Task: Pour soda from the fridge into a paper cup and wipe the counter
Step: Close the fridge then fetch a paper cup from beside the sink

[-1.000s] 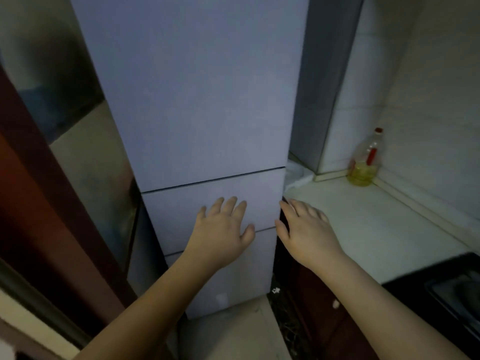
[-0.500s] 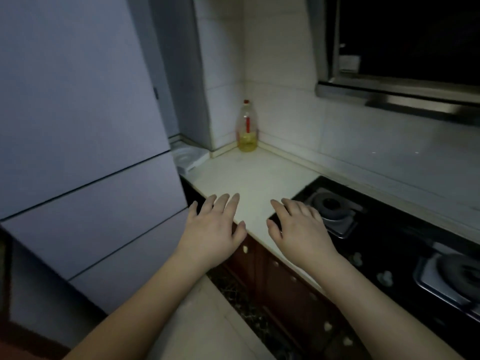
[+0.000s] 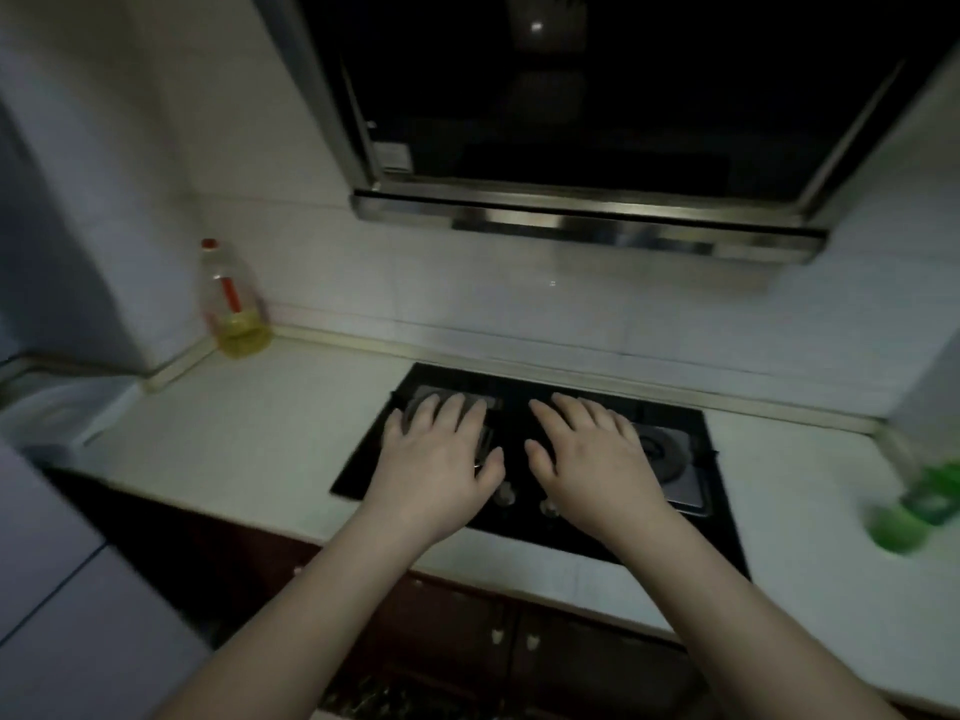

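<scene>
— At far left, the fridge [image 3: 62, 589] stands shut, soda unseen inside; no paper cup shows.
— And the hands?
— Left hand [image 3: 441, 459] and right hand [image 3: 592, 459] hover flat-fingered over the hob [image 3: 571, 522], holding nothing, seemingly just surveying the counter [image 3: 249, 433].

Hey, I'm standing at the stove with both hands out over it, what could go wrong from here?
1. Both hands, left and right, are spread open over the burners of the black cooktop; if a burner is hot, you might get burned.
2. The green bottle on the counter to your right looks blurred and near the front edge; a sweeping arm could knock it off.
</scene>
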